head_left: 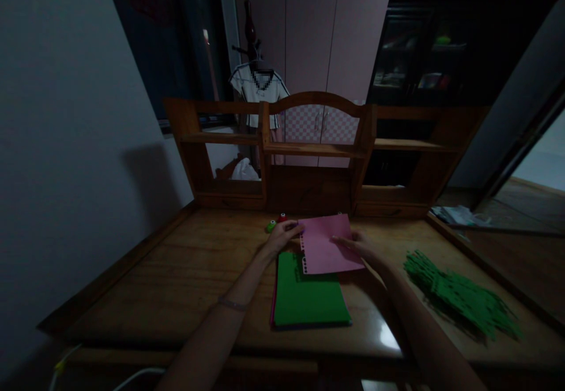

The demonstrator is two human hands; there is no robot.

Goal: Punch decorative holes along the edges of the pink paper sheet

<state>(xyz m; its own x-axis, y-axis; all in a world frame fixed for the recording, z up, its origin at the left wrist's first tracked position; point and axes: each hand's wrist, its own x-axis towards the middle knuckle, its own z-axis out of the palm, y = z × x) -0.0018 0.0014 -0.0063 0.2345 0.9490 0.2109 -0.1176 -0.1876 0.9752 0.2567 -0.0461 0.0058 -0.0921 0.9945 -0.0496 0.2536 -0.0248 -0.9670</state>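
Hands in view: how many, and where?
2. The left hand holds the pink sheet near its upper left corner; the right hand holds its right side. Parts of either may be hidden behind it.

The single view looks from the wearer's head, facing forward and angled down across the tabletop (207, 273). It sits near enough that the left hand (281, 235) and right hand (359, 245) fall below mid-frame, while the wooden shelf (315, 151) and the wardrobe (308, 37) stand farther off, ahead.
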